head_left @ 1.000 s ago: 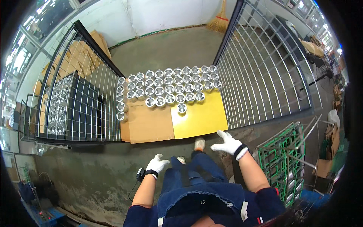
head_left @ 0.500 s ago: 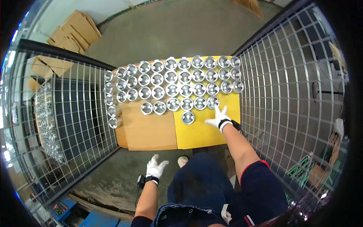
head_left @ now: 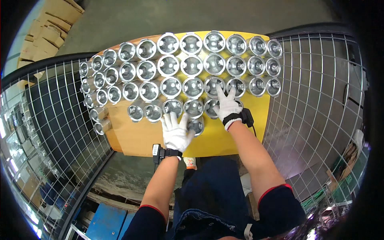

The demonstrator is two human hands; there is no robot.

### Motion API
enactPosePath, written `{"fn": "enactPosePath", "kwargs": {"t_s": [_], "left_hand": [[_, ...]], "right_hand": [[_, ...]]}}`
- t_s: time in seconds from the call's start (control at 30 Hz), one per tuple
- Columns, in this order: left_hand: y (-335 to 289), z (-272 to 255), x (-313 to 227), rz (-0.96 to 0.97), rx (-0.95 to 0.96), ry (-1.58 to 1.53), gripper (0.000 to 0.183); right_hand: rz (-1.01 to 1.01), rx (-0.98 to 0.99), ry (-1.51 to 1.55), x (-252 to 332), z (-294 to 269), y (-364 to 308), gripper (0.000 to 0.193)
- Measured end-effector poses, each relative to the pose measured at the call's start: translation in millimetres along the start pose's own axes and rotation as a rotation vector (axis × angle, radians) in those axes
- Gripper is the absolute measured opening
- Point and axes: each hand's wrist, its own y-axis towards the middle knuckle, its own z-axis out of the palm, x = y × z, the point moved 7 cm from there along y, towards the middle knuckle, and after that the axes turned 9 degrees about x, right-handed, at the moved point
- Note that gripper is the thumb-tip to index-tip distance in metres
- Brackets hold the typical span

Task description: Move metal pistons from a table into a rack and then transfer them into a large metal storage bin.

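Shiny hollow metal cups (head_left: 168, 65), which look like engine pistons, stand in rows on a sheet-covered surface. My left hand (head_left: 176, 135), in a white glove, has its fingers spread beside the front cup (head_left: 195, 126). Its fingertips reach the front edge of the row behind, around another cup (head_left: 173, 107). My right hand (head_left: 227, 105), gloved too, spreads its fingers over the right part of the rows and partly covers a cup (head_left: 211, 108). Whether its fingertips touch the cups I cannot tell. Nothing shows gripped in either hand.
Yellow sheet (head_left: 228, 142) and brown cardboard (head_left: 124, 136) lie under the cups. Wire mesh panels stand at left (head_left: 60, 108) and right (head_left: 316, 96). Cardboard pieces (head_left: 50, 30) lean at the far left. Blue metal boxes (head_left: 106, 222) are at the lower left.
My left hand has come forward from beside my body to the front cups. My right hand has reached further over the rows. The cups look closer in view.
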Motion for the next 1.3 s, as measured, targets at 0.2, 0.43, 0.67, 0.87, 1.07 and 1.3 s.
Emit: {"fn": "enactPosePath", "kwargs": {"t_s": [0.2,0.43,0.67,0.87,1.07,1.3], "left_hand": [[39,17,2,-0.062,-0.021,0.122,0.051],[37,22,-2,0.092,0.033,0.322,0.057],[52,35,-6,0.079,-0.1,0.441,0.038],[52,63,9,0.061,0.129,0.439,0.025],[-6,61,13,0.141,0.075,0.206,0.037],[-158,37,7,0.138,0.192,-0.621,0.032]], "right_hand": [[-0.065,-0.114,0.196,-4,2,4,0.082],[0.025,-0.125,0.145,-7,13,9,0.073],[0.043,-0.117,0.171,-10,14,13,0.073],[0.059,-0.117,0.17,-13,15,13,0.067],[0.051,-0.103,0.209,-4,7,9,0.071],[0.07,-0.112,0.214,-15,7,-1,0.062]]}}
